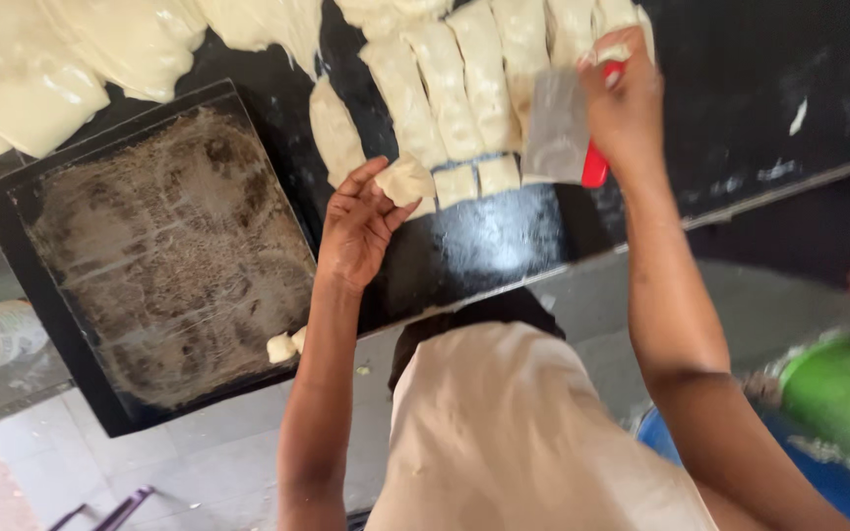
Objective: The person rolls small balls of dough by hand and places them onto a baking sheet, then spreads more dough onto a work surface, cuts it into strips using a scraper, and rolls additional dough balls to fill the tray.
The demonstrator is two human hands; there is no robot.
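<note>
Cream cloth over my lap (504, 433) fills the lower centre. Left of centre, my left hand (358, 228) pinches a cut dough piece (405, 181) in its grip on the black table (740, 98); upper right, my right hand (627, 103) clamps a red-handled scraper (558, 128) against the dough strips (464, 88).

Your dough strips (464, 88) look soft, pale and smooth, slightly glossy. Your scraper (556, 126) shows a dull grey metal blade with a red plastic handle. The black worktop (740, 88) shines wet-glossy; the dark baking tray (164, 261) looks greasy, rough-streaked and matt.
</note>
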